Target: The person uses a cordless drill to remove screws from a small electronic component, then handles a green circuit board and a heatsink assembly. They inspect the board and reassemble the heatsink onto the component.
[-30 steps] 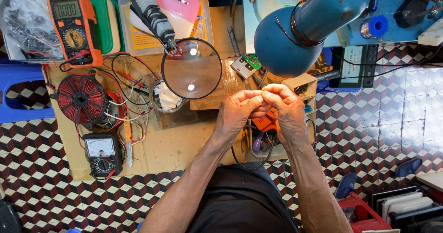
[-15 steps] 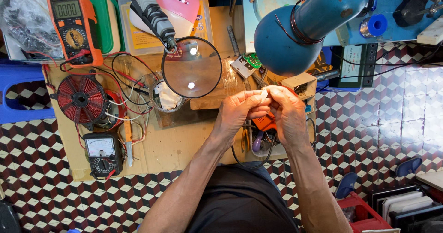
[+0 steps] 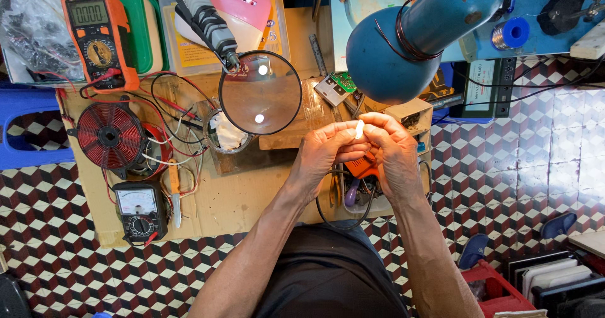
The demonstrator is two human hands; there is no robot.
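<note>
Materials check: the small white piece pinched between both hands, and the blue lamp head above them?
Small white piece: looks like glossy or translucent plastic, bright under the light; too small to be sure. Left hand and right hand both pinch it. Blue lamp head: likely painted metal, with chipped, rusty spots.

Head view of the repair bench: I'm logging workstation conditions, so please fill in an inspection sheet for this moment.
Surface: wooden benchtop, largely covered.
Job's things: small white piece pinched between both hands under the blue lamp.
Clutter: orange multimeter, black analog meter, red wire coil, magnifying glass, small circuit board, knife.
Hands: left hand and right hand close together, fingertips meeting on the piece.
Cables: red and black leads tangled beside the coil; black loop at the bench edge.
Surroundings: checkered tile floor, blue stool, red crate.
</note>
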